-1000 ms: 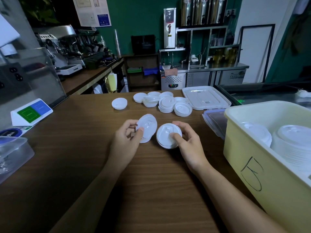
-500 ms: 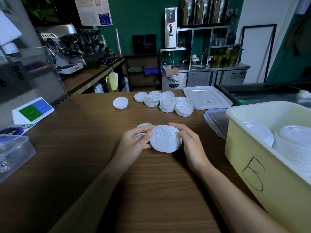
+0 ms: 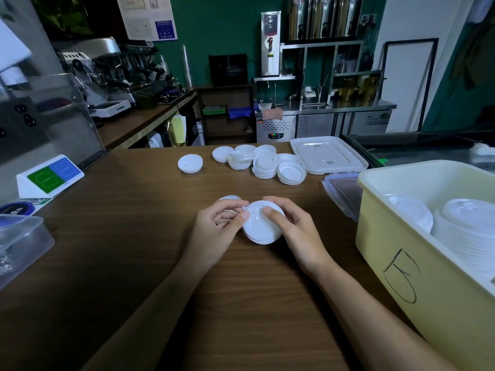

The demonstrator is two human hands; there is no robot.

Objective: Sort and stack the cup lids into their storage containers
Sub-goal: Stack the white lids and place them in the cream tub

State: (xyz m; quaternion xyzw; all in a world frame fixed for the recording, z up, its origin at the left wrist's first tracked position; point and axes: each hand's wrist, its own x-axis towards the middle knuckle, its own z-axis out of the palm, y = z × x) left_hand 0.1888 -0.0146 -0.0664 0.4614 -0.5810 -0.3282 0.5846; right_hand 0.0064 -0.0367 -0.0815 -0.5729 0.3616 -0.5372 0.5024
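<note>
Over the middle of the wooden counter (image 3: pixel 134 236) my right hand (image 3: pixel 297 231) grips a white cup lid (image 3: pixel 261 230), thumb on its top. My left hand (image 3: pixel 219 228) holds a second white lid (image 3: pixel 229 198) that sits mostly behind my fingers and partly under the first lid; its thumb touches the first lid's left edge. Several loose white lids (image 3: pixel 265 166) lie in small piles at the far side, with a single lid (image 3: pixel 190 163) off to their left. The yellow bin (image 3: pixel 417 263) on the right holds stacks of white lids (image 3: pixel 466 223).
A white bin cover (image 3: pixel 328 153) lies beyond the loose lids, and a clear cover (image 3: pixel 341 191) leans against the yellow bin. A clear plastic container (image 3: pixel 21 239) stands at the left edge, with a green-and-blue sign (image 3: pixel 49 175) behind it.
The two lids were held apart a second ago; my hands have brought them together, and the right lid now overlaps the left one.
</note>
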